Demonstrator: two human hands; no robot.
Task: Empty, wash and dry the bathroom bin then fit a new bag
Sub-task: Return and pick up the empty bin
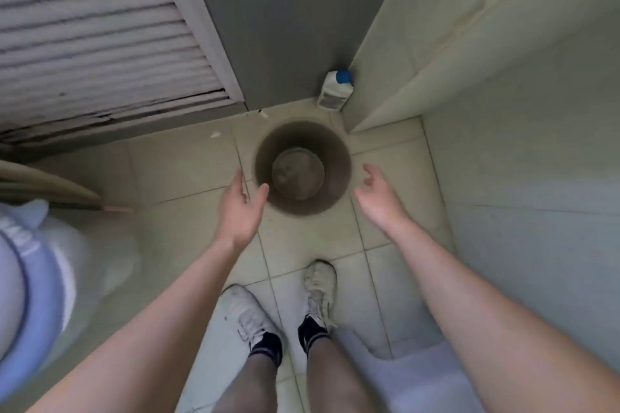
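A round dark brown bin [330, 151] stands upright on the tiled floor, seen from straight above, with nothing visible inside and no bag in it. My left hand [241, 208] hovers just left of its rim, fingers straight, palm turned inward, holding nothing. On the bin's other side my right hand [377, 198] reaches forward with relaxed fingers, a short gap from the rim. Neither hand touches the bin.
A white bottle with a blue cap [335, 89] stands in the corner behind the bin. A louvred door [100, 43] is at the left, a toilet [33, 278] at the lower left, a tiled wall [503, 111] at the right. My feet in white shoes [320, 282] stand just behind the bin.
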